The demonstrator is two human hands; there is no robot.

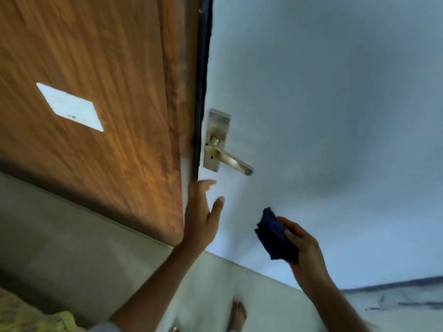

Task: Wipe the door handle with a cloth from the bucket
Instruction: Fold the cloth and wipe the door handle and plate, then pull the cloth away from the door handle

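A brass lever door handle (229, 158) on its backplate sits on the pale blue door (323, 116), close to the door's dark edge. My left hand (201, 216) is raised just below the handle, fingers apart and empty, its fingertips near the door's edge. My right hand (302, 245) is lower and to the right, gripping a bunched dark blue cloth (273, 233) held off the door. The bucket is out of view.
A wood-grain panel (96, 92) with a white diamond-shaped plate (70, 107) stands left of the door. Pale floor (72, 248) runs below, with a bare foot (238, 313) near the bottom and patterned yellow fabric (28, 317) at the lower left.
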